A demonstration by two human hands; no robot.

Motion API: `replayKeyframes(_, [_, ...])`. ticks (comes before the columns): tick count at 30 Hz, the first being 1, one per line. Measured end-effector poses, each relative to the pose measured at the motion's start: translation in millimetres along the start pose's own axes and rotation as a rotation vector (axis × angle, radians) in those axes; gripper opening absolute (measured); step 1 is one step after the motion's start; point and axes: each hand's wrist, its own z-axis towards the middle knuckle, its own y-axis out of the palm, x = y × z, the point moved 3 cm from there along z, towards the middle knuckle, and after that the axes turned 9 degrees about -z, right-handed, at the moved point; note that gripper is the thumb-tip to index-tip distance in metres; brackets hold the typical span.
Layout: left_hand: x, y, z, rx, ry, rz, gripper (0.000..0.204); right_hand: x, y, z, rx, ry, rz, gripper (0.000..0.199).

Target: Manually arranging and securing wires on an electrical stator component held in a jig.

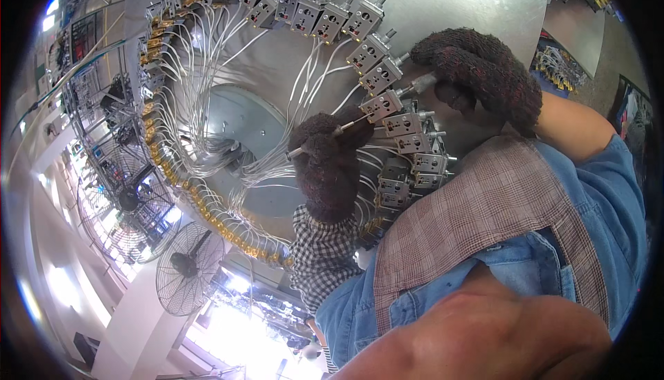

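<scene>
My left hand (324, 169), in a dark knitted glove with a checked sleeve behind it, is closed around a slim metal screwdriver (347, 127). Its thin tip points to the face of a small silver metal box unit (382, 105); whether it sits in a screw I cannot tell. On the far side of that box, my right hand (484, 75), gloved alike, has its fingers curled at a metal cylindrical piece (420, 84) in line with the unit's shaft. More silver box units (364, 20) with protruding shafts stand in a ring, joined to white wires (315, 79).
The ring stands on a large metal tabletop (449, 6) around a grey round centre (252, 113). Brass-coloured fittings (207, 215) line its left and near rim. A caged fan (185, 264) stands lower left. More wired units (559, 68) lie at the right.
</scene>
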Motion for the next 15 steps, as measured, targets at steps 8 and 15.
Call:
replayKeyframes(8, [-2.4, -2.1, -0.6, 0.004, 0.020, 0.014, 0.030, 5.7, 8.8, -3.8, 0.048, -0.016, 0.113, 0.046])
replayKeyframes(15, [-7.3, -10.4, -1.0, -0.009, 0.073, 0.094, 0.031, 3.4, 12.9, -4.2, 0.001, -0.005, 0.093, 0.042])
